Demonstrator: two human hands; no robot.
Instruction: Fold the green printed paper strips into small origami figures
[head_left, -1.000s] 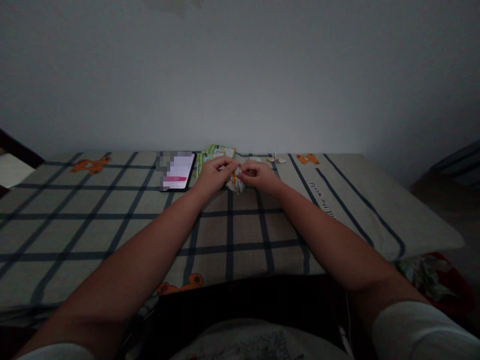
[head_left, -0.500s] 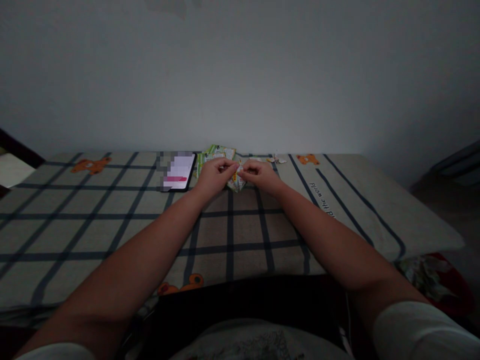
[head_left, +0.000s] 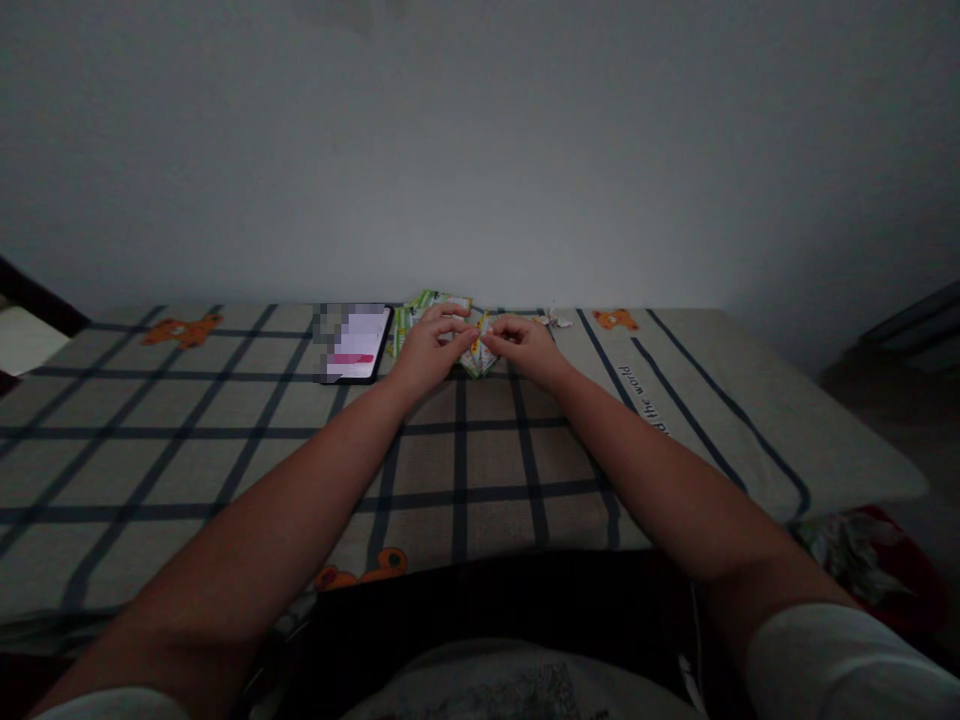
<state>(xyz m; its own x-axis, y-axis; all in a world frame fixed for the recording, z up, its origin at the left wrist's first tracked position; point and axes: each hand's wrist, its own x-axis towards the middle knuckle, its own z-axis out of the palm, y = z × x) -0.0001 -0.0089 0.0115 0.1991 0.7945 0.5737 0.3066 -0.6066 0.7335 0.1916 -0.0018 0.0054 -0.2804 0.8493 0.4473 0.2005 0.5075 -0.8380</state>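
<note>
Between my two hands is a small green-and-white printed packet (head_left: 480, 362) with a yellow and red patch, folded into a pointed shape. My left hand (head_left: 435, 347) pinches its left side between thumb and forefinger, the other fingers stretched above. From the right, my right hand (head_left: 523, 348) pinches the packet's other edge with thumb and fingertips. More green printed packets (head_left: 442, 297) lie behind and left of my left hand, which partly covers them.
Left of my hands a phone (head_left: 358, 345) with a lit screen lies on the checked tablecloth (head_left: 300, 470). Crumpled scraps (head_left: 555, 320) sit behind my right hand. The wall (head_left: 480, 180) borders the table's back. A red container (head_left: 900, 570) of wrappers stands below its right edge.
The held packet has tilted and spread slightly between my fingers. The upper fingers of my left hand have lifted a little; both arms stay in place.
</note>
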